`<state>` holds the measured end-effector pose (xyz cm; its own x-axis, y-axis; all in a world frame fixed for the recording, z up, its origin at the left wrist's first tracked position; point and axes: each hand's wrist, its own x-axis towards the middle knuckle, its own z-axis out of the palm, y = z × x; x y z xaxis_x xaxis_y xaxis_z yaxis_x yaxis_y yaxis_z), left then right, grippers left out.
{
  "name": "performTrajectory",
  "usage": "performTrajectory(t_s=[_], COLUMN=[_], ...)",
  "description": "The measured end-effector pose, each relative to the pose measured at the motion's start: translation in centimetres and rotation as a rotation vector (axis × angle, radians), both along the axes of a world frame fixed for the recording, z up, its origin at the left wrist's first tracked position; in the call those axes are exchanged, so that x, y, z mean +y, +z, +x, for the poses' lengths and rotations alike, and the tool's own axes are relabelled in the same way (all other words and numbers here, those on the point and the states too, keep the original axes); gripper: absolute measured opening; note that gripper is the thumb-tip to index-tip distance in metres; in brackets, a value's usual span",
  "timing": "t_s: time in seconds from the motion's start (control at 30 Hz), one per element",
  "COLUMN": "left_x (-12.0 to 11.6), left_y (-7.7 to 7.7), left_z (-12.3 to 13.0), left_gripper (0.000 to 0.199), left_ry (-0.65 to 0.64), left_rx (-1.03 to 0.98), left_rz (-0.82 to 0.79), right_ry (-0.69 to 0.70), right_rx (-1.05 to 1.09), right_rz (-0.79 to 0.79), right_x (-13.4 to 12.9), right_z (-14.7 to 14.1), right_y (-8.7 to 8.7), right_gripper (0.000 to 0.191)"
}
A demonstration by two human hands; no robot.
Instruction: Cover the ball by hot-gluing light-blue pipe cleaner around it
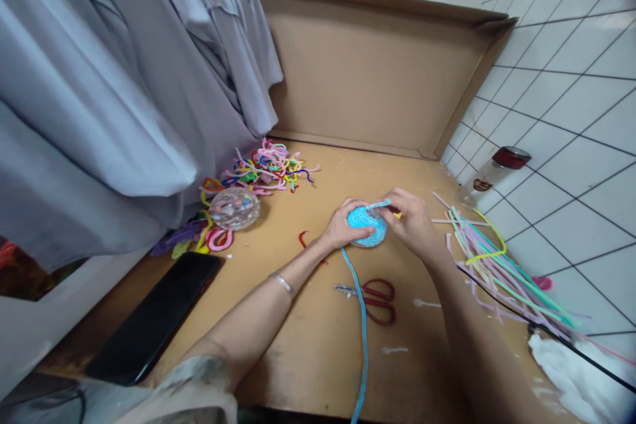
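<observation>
Your left hand (344,225) is wrapped around a small blue ball (365,228), with the thumb across its near side. The ball is over the middle of the table (278,318), in between your two hands. Your right hand (408,220) is at the top of the ball, with its fingers close together, pinching a short blue end (378,205) that sticks up there.

A long blue string (362,318) runs down from beside your left hand to the bottom edge of the view. You can't tell where it joins the ball. It goes over the scissors (380,305), which have red handles and lie just on your side of the ball. A bent red bit (303,238) lies near your left wrist.

Over to the left are a see-through ball (234,209), a messy, colorful pile (271,167) and a black phone (156,318). On the right, long soft sticks (489,258) lie in a bunch near a bottle (491,179) with a dark red lid.
</observation>
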<state>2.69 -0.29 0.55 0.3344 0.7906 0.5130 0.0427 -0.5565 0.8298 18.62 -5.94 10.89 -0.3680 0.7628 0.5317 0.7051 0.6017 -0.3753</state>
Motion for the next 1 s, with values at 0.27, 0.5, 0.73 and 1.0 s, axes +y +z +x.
performTrajectory(t_s=[0.27, 0.5, 0.73, 1.0], left_x=[-0.1, 0.1, 0.1, 0.1], left_y=[0.3, 0.1, 0.0, -0.1], left_z=[0.1, 0.1, 0.1, 0.0], left_gripper=[0.049, 0.049, 0.048, 0.049], left_ry=[0.003, 0.007, 0.001, -0.013], left_rx=[-0.012, -0.010, -0.027, -0.044], left_rz=[0.032, 0.027, 0.008, 0.023], right_ry=[0.005, -0.153, -0.163, -0.070], right_rx=[-0.060, -0.053, 0.105, 0.374], right_rz=[-0.020, -0.019, -0.185, -0.333], right_x=[0.0, 0.2, 0.9, 2.2], right_z=[-0.1, -0.2, 0.2, 0.6], right_y=[-0.5, -0.8, -1.3, -3.0], right_gripper=[0.034, 0.022, 0.019, 0.026])
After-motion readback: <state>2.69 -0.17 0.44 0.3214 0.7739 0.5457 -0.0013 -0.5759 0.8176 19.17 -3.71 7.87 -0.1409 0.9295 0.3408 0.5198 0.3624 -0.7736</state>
